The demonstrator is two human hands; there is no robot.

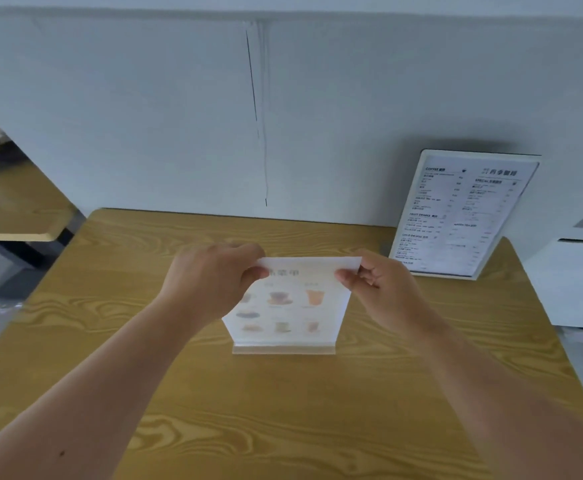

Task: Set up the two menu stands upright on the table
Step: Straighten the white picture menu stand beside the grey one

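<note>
A picture menu stand (285,318) with drink photos stands upright in a pale wooden base at the middle of the wooden table (317,410). My left hand (210,280) pinches its top left corner. My right hand (375,284) pinches its top right corner. A second menu stand (456,216), white with black printed text, stands upright at the table's back right, leaning back near the wall.
A white padded wall (179,116) runs right behind the table. Another wooden table (16,209) with dark objects sits to the left. A white unit (574,278) borders the table's right edge.
</note>
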